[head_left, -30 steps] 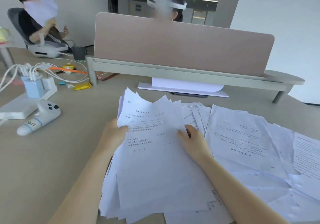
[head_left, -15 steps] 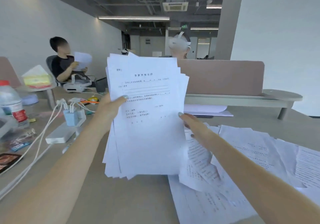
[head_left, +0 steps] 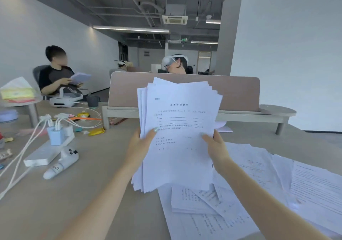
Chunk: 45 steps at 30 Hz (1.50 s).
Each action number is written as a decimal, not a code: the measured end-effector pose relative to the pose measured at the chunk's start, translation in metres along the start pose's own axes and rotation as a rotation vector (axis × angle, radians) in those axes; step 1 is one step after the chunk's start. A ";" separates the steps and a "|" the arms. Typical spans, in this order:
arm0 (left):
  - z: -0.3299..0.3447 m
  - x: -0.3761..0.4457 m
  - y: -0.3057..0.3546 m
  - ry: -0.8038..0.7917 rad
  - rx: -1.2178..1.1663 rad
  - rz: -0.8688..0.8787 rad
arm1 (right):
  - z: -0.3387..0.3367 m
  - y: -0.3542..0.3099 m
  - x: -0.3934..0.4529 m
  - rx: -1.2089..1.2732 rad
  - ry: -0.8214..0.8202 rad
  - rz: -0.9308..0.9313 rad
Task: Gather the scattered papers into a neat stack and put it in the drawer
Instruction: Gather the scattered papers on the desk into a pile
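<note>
Left of the loose papers (head_left: 259, 193) you have bare desk (head_left: 88, 202) to pass over. Farther left of them, a white controller (head_left: 61, 163), power strip (head_left: 47, 152) and cables (head_left: 20, 158) block you; behind them stands the divider (head_left: 238, 91).

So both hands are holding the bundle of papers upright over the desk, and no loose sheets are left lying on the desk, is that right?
Not quite. Both the left hand and the right hand do hold the bundle upright over the desk, but the head view shows many loose sheets lying on the desk, under and to the right of the bundle.
</note>
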<state>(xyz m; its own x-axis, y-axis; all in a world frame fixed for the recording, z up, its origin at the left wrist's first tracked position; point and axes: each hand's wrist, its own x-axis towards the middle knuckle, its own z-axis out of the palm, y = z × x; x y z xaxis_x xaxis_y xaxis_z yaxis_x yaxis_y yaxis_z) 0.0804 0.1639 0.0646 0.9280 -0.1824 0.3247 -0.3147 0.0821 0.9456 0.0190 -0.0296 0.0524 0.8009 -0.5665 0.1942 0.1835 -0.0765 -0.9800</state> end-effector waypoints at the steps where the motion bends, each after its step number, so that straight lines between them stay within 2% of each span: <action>1: 0.001 -0.003 -0.006 0.007 0.018 -0.031 | -0.001 0.006 -0.001 0.008 0.005 0.008; 7: 0.011 0.010 0.016 -0.009 -0.119 0.046 | 0.003 -0.026 -0.001 0.107 0.019 -0.090; 12: 0.001 0.021 0.011 -0.002 -0.108 0.042 | 0.000 -0.035 0.001 0.108 0.071 -0.154; 17: 0.005 0.015 -0.006 -0.065 -0.108 -0.008 | 0.001 -0.008 -0.003 0.108 0.004 -0.079; 25: 0.007 0.018 0.002 -0.055 -0.111 0.048 | -0.006 -0.024 0.004 0.154 0.089 -0.057; 31: 0.009 -0.012 -0.056 -0.038 0.062 -0.082 | -0.010 0.029 -0.009 0.164 0.019 0.155; 34: 0.013 -0.017 -0.060 -0.016 0.078 -0.096 | -0.010 0.038 -0.016 0.098 0.005 0.192; 39: 0.008 -0.002 -0.042 0.114 0.123 -0.074 | -0.001 0.028 -0.005 -0.084 0.004 0.078; 42: -0.010 0.003 -0.048 0.107 0.197 -0.170 | 0.004 0.034 -0.004 -0.180 -0.034 0.035; 45: -0.035 -0.002 -0.071 0.128 0.312 -0.264 | 0.013 0.054 -0.011 -0.240 -0.139 0.090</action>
<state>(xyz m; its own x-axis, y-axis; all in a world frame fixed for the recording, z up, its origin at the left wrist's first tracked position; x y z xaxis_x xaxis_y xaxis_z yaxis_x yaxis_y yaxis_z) 0.1081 0.1931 -0.0041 0.9959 -0.0323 0.0845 -0.0900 -0.2552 0.9627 0.0279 -0.0169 -0.0023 0.8813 -0.4630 0.0941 -0.0182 -0.2325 -0.9724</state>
